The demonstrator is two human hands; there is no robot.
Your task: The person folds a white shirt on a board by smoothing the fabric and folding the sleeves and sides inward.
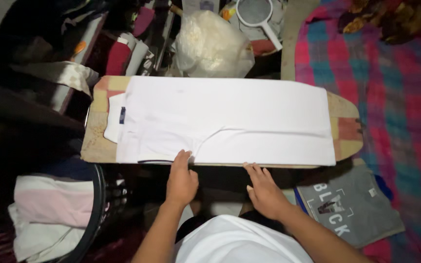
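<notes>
A white shirt [230, 117] lies folded and flat along an ironing board [344, 129], its collar end at the left. My left hand [181, 179] rests at the board's near edge with its fingertips on the shirt's lower hem, fingers together and flat. A little to the right, my right hand [264, 191] sits just below the near edge of the board, fingers stretched toward the shirt, holding nothing.
A grey printed garment [349, 207] lies on the red and blue checked blanket [400, 97] at the right. A dark basket [93, 214] with pale folded clothes stands lower left. Behind the board are a clear plastic bag [213, 46], a white round racket-like tool [259, 17] and cluttered items.
</notes>
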